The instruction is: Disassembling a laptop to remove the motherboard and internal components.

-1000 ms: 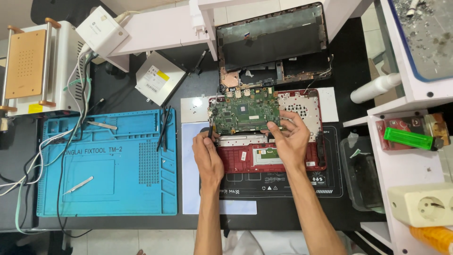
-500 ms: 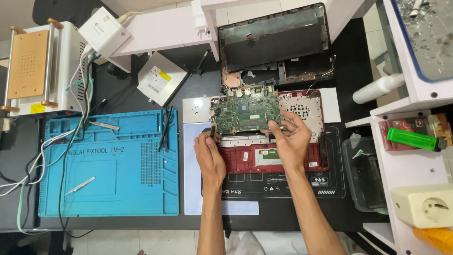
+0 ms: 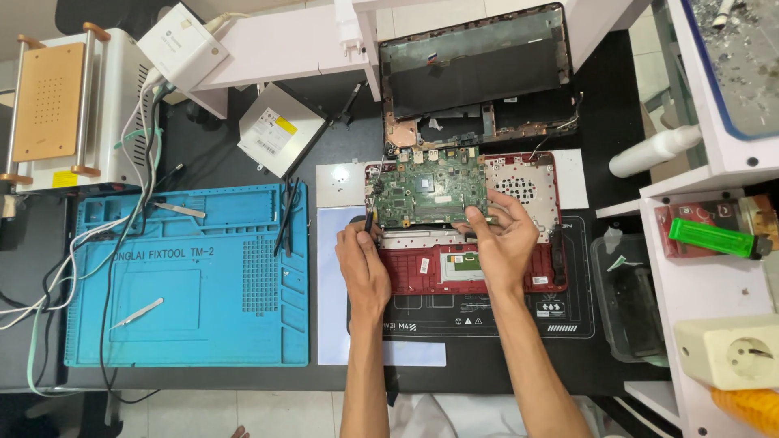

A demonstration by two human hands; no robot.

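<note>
A green circuit board (image 3: 430,191) lies tilted over the open red laptop base (image 3: 422,272). My right hand (image 3: 505,239) grips the board's lower right edge, fingers curled under it. My left hand (image 3: 363,264) is at the board's lower left corner and is closed around a thin dark tool (image 3: 369,221) whose tip touches the board's left edge. Behind the base lies the black laptop lid (image 3: 475,73), opened flat, with copper cooling parts showing at the hinge. The base rests on a black work mat (image 3: 487,312).
A blue repair mat (image 3: 187,276) with tweezers (image 3: 136,312) lies to the left. A silver drive (image 3: 280,139) sits behind it. A heating machine (image 3: 57,105) with cables stands far left. To the right are a white bottle (image 3: 653,152), a black tray (image 3: 629,296), a green lighter (image 3: 714,238) and a power socket (image 3: 730,353).
Both hands have stayed on the circuit board's lower edge. The board and hands have barely shifted; only the view has moved slightly.
</note>
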